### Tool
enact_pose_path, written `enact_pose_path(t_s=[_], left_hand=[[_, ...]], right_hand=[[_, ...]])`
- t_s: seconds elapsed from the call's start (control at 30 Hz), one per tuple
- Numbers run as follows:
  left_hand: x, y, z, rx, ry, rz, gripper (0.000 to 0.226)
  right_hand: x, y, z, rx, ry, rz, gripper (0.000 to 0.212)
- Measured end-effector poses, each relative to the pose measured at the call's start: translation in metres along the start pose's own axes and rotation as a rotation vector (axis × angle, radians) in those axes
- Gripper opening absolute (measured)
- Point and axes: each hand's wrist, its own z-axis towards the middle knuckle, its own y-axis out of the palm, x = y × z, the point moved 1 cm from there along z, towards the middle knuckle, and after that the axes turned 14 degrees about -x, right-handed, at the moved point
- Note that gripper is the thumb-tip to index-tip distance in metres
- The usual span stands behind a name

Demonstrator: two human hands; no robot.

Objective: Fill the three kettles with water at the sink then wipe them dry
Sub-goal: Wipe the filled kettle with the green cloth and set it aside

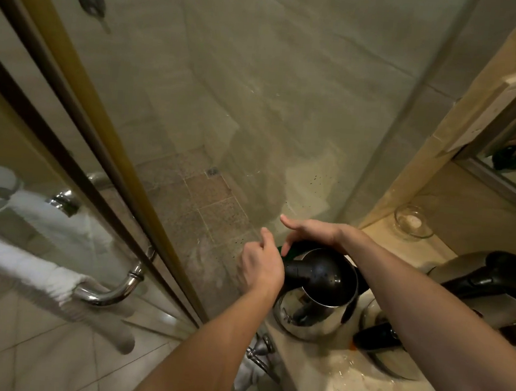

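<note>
Dim, yellowish light is washing the whole view. Glare is glinting off the steel kettle (302,320) and the chrome door handle (107,294); the wide lens is bending the edges, and the towels (11,255) are blurring.

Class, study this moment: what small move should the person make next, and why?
Probably draw the green cloth back over the black domed lid of the round steel kettle. The right hand holds the cloth at the kettle's far side, the left hand grips its black handle, and droplets show on the lid.
</note>
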Motion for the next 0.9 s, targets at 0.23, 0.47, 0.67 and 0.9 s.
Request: enact_pose_path(t_s=[0.23,0.47,0.67,0.9], left_hand=[[0.002,0.000,-0.003,0.012,-0.001,-0.011,0.063],[0.002,-0.002,-0.005,-0.040,0.024,0.005,0.066],[0.001,-0.007,-0.004,-0.066,0.049,0.049,0.067],[0.007,-0.014,-0.009,-0.118,0.053,0.092,0.067]], right_hand=[[0.000,0.011,-0.016,0.093,-0.043,-0.008,0.086],[-0.018,0.054,-0.069,0.423,-0.216,-0.255,0.077],[-0.013,0.101,-0.075,0.639,-0.029,-0.764,0.087],[0.015,0.139,-0.079,0.860,-0.101,-0.731,0.085]])
